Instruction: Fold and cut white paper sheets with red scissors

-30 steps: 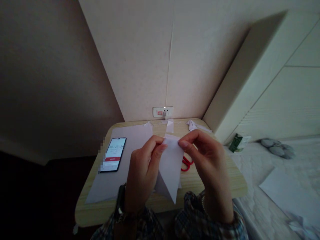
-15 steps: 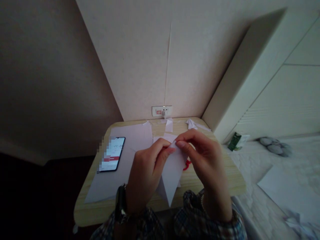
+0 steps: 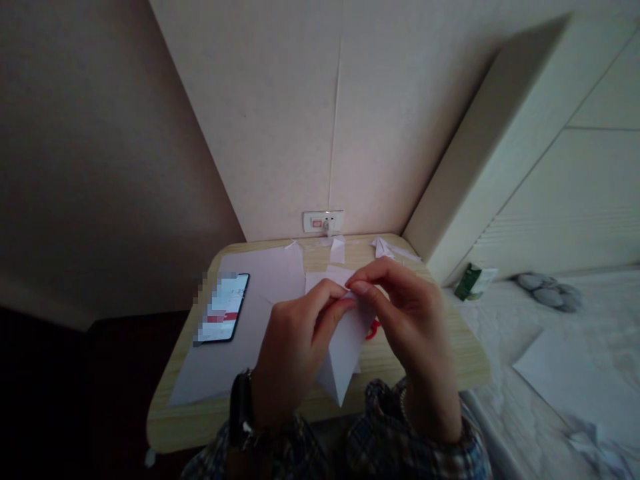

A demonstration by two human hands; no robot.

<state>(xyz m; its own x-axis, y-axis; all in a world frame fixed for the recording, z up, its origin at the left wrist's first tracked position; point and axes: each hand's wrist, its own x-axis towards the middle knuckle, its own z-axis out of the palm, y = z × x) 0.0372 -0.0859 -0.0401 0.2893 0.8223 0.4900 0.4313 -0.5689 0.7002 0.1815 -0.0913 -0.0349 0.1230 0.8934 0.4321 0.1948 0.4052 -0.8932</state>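
Between both hands I hold a folded piece of white paper [image 3: 345, 350], its pointed end hanging down toward me. My left hand [image 3: 299, 333] pinches the paper's top edge with thumb and forefinger. Close against it, my right hand [image 3: 407, 310] pinches the same edge, and the fingertips of both hands nearly meet. The fingers hide the part of the fold they grip. Behind the paper, something red with a curved edge [image 3: 373, 329] shows partly; it looks like a scissors handle. More white paper [image 3: 320, 279] lies on the table beneath the hands.
On the wooden table [image 3: 425, 370], a phone [image 3: 227, 313] rests on a large white sheet [image 3: 205, 373] at the left. Folded paper bits [image 3: 383, 247] lie along the back edge, below a wall socket [image 3: 323, 221]. At right, a bed [image 3: 493, 360] bears a green-and-white box [image 3: 473, 283] and papers [image 3: 575, 377].
My left fingertips have moved slightly right, closer to the right ones. The paper's lower point has risen a little. The rest of the scene has hardly shifted.
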